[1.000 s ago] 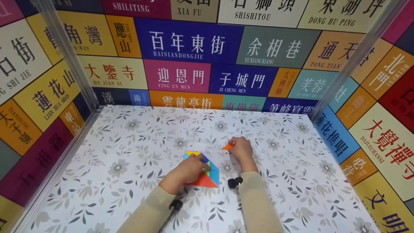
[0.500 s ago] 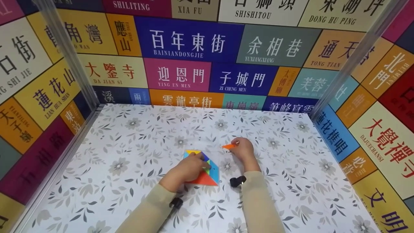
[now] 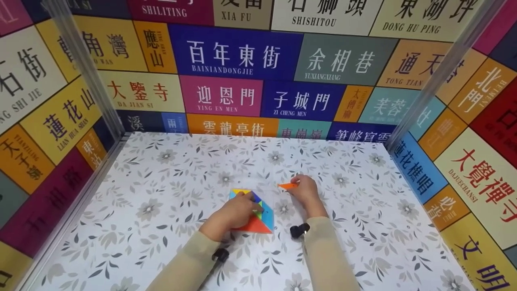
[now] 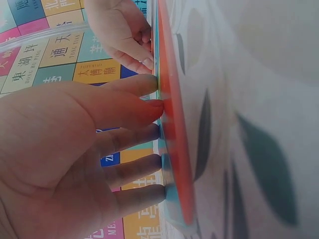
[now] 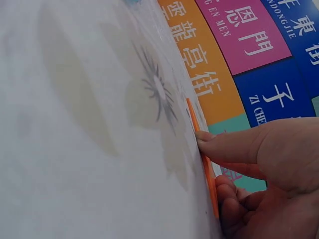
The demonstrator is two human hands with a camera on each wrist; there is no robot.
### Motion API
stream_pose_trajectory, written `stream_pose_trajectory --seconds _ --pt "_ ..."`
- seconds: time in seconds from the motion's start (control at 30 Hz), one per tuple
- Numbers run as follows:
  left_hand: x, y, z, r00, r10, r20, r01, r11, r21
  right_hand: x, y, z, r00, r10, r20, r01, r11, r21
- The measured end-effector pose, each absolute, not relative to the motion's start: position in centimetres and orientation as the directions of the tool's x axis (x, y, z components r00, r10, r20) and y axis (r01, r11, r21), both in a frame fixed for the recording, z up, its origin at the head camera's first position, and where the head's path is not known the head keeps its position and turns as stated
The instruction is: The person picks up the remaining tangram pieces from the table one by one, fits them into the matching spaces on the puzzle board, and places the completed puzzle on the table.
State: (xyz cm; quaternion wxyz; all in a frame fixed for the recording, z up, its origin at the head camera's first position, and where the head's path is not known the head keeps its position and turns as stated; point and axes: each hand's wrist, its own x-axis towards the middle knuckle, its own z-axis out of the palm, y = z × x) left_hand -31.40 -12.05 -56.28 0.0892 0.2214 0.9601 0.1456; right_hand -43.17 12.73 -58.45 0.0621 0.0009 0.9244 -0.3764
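Note:
Flat coloured tangram pieces lie edge to edge in a block at the middle of the table. A red triangle [image 3: 258, 227] forms its near side, with a blue piece [image 3: 267, 217] on the right and a yellow piece [image 3: 239, 190] at the far end. My left hand [image 3: 236, 212] rests its spread fingertips on the block and covers part of it; the left wrist view shows those fingers fairly straight. To the right, my right hand [image 3: 309, 196] holds an orange tangram piece [image 3: 286, 186] at the table surface, the thumb on it and other fingers curled beside it.
A white cloth with grey flowers and leaves covers the table [image 3: 181, 169]. Behind it stands a wall of coloured sign panels [image 3: 236, 50], with more panels at both sides. Clear corner posts [image 3: 440, 72] rise at the back. Each wrist carries a small black camera mount [image 3: 299, 231].
The right hand has shifted slightly to the right. More of the orange piece shows, and it lies flatter and turned a little. The left hand stays on the block.

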Motion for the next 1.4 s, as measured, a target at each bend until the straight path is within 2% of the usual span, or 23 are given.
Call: stream_pose_trajectory --seconds 0.2,0.43,0.63,1.0,1.4 --pt "-31.3 -11.9 -56.2 -0.887 0.449 -0.106 0.399 0.862 0.313 -42.8 13.1 -57.7 -0.986 -0.054 -0.156 0.059 0.769 -0.637" --pt "-31.2 -12.1 -55.9 -0.889 0.449 -0.085 0.408 0.863 0.298 -42.7 12.9 -56.9 -0.970 0.007 -0.241 0.166 0.743 -0.648" --pt "-31.2 -12.2 -56.2 -0.898 0.429 -0.096 0.381 0.869 0.316 -42.6 12.8 -56.9 -0.959 0.013 -0.283 0.200 0.739 -0.644" --pt "-31.3 -12.2 -56.1 -0.898 0.427 -0.105 0.379 0.873 0.306 -42.0 12.6 -56.7 -0.969 -0.005 -0.245 0.144 0.798 -0.585" --pt "-31.0 -11.9 -56.0 -0.891 0.450 -0.063 0.411 0.858 0.307 -41.6 13.9 -56.5 -0.973 0.012 -0.228 0.151 0.783 -0.603"
